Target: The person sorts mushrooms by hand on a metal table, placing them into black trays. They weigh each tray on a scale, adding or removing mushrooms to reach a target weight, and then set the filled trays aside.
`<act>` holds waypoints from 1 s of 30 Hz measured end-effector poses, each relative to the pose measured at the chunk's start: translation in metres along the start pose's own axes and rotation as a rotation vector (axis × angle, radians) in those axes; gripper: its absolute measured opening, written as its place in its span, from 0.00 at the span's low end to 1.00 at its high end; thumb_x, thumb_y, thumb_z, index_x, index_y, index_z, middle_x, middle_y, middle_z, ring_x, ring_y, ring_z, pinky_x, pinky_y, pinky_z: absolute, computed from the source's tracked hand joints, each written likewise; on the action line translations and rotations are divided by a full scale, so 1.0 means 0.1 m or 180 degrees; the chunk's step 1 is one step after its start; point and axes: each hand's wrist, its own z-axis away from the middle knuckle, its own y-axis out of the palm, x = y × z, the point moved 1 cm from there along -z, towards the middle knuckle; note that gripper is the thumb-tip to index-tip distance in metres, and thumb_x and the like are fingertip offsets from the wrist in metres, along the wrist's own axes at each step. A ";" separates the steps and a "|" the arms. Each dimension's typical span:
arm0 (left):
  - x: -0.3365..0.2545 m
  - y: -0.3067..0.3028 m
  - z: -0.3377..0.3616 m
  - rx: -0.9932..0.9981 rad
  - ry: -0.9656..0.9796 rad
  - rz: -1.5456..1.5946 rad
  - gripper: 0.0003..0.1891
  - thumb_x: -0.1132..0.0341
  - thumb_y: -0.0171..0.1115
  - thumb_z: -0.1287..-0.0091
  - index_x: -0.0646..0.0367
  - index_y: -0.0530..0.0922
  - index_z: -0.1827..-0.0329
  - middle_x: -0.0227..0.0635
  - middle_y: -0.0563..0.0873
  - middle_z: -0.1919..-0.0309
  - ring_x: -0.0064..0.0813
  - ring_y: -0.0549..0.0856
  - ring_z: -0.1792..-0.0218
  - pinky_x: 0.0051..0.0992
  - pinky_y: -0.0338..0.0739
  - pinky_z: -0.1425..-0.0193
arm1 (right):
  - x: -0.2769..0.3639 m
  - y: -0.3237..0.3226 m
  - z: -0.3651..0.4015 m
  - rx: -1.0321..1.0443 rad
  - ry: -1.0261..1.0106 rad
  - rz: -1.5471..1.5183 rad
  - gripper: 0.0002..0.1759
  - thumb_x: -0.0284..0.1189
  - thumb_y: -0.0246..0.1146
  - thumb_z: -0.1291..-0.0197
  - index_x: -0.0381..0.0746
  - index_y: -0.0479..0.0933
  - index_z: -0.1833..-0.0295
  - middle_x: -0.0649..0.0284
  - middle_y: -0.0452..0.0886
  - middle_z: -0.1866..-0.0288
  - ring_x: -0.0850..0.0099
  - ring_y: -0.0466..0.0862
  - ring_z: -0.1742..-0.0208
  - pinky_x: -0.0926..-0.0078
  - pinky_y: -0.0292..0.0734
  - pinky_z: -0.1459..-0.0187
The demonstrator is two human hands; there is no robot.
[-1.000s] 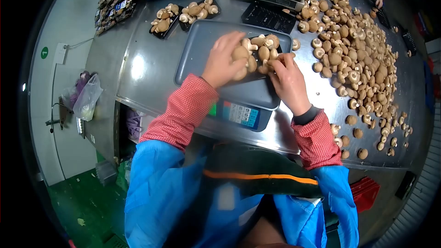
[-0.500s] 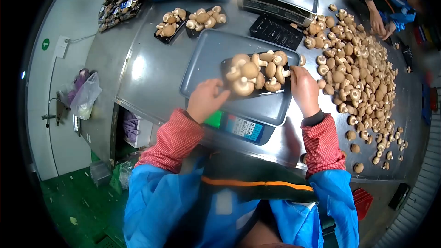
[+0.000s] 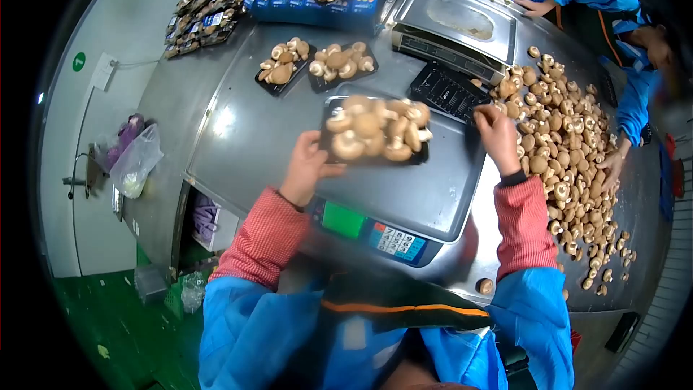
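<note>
My left hand (image 3: 307, 170) grips the left edge of a black tray of mushrooms (image 3: 367, 130), its thumb and fingers around the rim. The tray is slightly blurred and sits over the left part of the grey scale platform (image 3: 433, 198). Brown mushrooms with pale stems fill it. My right hand (image 3: 497, 137) is away from that tray, above the platform's far right corner, with its fingers curled together. Its fingertips are by the corner of an empty black tray (image 3: 444, 92); whatever they may pinch is hidden. The scale's green display (image 3: 343, 220) and keypad (image 3: 397, 242) face me.
Loose mushrooms (image 3: 570, 152) spread in a heap on the right. Two filled trays (image 3: 281, 65) (image 3: 341, 66) stand behind the scale. A second scale (image 3: 455, 18) and a blue box (image 3: 317, 7) are farther back. Opposite, a co-worker's hand (image 3: 613, 166) reaches into the heap.
The filled tray has shifted left over the platform with my left hand. My right hand has let go of its right edge and moved right. The co-worker's hands have moved apart.
</note>
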 end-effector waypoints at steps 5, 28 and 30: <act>-0.22 -0.61 -0.25 -0.0602 0.0442 0.0204 0.19 0.79 0.48 0.28 0.59 0.61 0.35 0.47 0.83 0.52 0.35 0.89 0.63 0.26 0.90 0.61 | -0.62 0.30 -0.53 0.1079 0.0251 0.0185 0.14 0.35 0.69 0.41 0.35 0.84 0.57 0.57 0.87 0.66 0.69 0.86 0.68 0.71 0.80 0.64; 0.77 -2.32 -0.59 -0.2757 0.0848 -0.2697 0.21 0.59 0.56 0.26 0.58 0.72 0.35 0.46 0.80 0.49 0.30 0.84 0.59 0.27 0.80 0.57 | -0.32 -0.20 -0.38 0.0387 0.0048 -0.0222 0.07 0.27 0.68 0.43 0.34 0.79 0.64 0.57 0.81 0.71 0.65 0.81 0.70 0.69 0.77 0.64; 0.46 -1.82 -0.50 -0.2104 0.1247 -0.2036 0.24 0.52 0.55 0.25 0.58 0.71 0.33 0.46 0.81 0.48 0.30 0.83 0.56 0.27 0.79 0.54 | -0.16 -0.44 -0.12 0.0044 -0.0247 -0.0051 0.05 0.25 0.68 0.43 0.36 0.80 0.64 0.59 0.81 0.70 0.65 0.81 0.69 0.70 0.76 0.64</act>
